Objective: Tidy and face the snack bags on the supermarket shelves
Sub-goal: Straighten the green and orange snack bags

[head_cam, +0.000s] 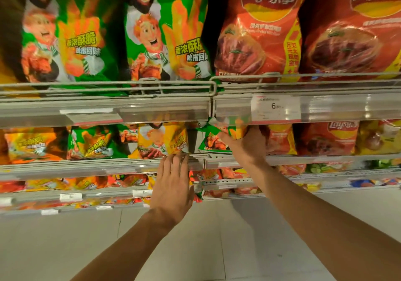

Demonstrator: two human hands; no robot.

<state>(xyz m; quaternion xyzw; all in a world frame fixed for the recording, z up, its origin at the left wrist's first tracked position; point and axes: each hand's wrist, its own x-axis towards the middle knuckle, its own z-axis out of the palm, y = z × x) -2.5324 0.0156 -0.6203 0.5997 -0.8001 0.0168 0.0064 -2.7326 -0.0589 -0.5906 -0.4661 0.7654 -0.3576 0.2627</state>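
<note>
The right hand (245, 148) grips a small green snack bag with orange sticks printed on it (213, 138), fingers closed around its right side, and holds it at the front of the second shelf, just under the clear plastic price strip (325, 107) of the upper shelf. The top of this bag is hidden behind that strip and the white price label showing 6 (275, 108). The left hand (173, 185) is flat and open, holding nothing; its fingertips (175, 158) touch the bottom edge of a small yellow snack bag with a cartoon chef (162, 140), at the grey wire front rail (195, 157) of the same shelf. Beside the yellow bag, to the left, stands a green bag of the same kind (93, 143). To the right of the held bag are red Lay's crisp bags (325, 138). On the upper shelf, large green chef bags (169, 33) and large red Lay's bags (258, 29) stand behind a wire rail (152, 84).
</note>
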